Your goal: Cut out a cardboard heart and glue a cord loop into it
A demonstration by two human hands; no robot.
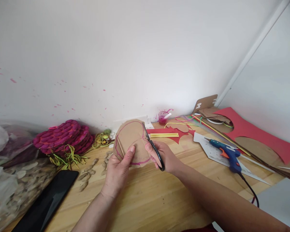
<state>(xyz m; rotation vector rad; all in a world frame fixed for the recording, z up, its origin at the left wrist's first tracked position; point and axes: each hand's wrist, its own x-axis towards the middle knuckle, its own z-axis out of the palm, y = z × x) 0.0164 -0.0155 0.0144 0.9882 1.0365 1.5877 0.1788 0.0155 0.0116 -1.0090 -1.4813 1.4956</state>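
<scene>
My left hand [118,172] pinches the lower edge of a brown cardboard piece [130,138] marked with a pink drawn circle, holding it upright over the wooden table [147,199]. My right hand [165,156] is closed through the black handles of a pair of scissors [152,146]. The blades point up and away along the pink line at the right edge of the cardboard. Both hands are close together above the middle of the table.
A blue glue gun [228,154] with its cord lies on white paper at the right. Red paper [256,132] and cardboard scraps sit at the back right. Magenta woven discs [62,135] and yellow-green cord lie at the left, beside a black tablet [50,198] and bags of shells.
</scene>
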